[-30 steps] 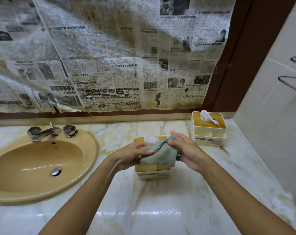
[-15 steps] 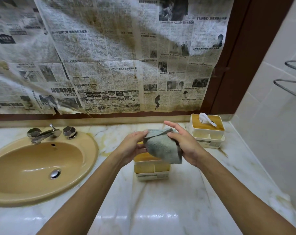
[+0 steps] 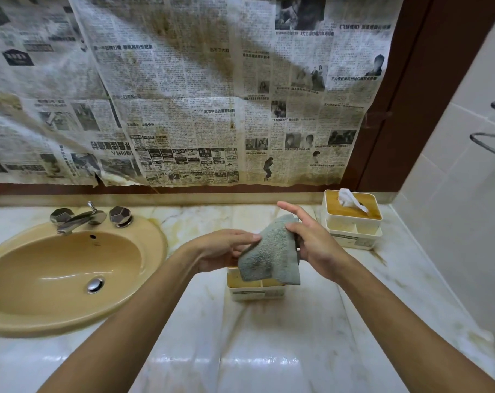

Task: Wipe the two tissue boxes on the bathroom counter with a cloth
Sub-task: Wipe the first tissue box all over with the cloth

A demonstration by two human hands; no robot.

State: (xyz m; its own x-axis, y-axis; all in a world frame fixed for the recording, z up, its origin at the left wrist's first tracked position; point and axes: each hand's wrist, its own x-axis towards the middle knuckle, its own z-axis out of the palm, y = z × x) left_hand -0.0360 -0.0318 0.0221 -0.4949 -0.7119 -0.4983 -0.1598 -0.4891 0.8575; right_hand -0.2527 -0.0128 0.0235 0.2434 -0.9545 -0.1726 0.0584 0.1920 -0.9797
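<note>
A grey-green cloth (image 3: 270, 255) hangs in the air between both hands, above the near tissue box (image 3: 254, 290), a white box with a wooden top that the cloth and hands mostly hide. My left hand (image 3: 223, 251) pinches the cloth's left edge. My right hand (image 3: 311, 239) holds its upper right corner, with the index finger stretched out. The second tissue box (image 3: 351, 222), white with a wooden lid and a tissue sticking up, stands at the back right of the marble counter (image 3: 269, 350).
A tan sink basin (image 3: 61, 273) with a chrome tap (image 3: 79, 217) fills the left of the counter. Stained newspaper (image 3: 183, 95) covers the wall behind. A tiled wall with a metal rack (image 3: 493, 134) closes the right side.
The cloth has come up off the near tissue box's top and now hangs spread between both hands. Both hands rose a little with it.
</note>
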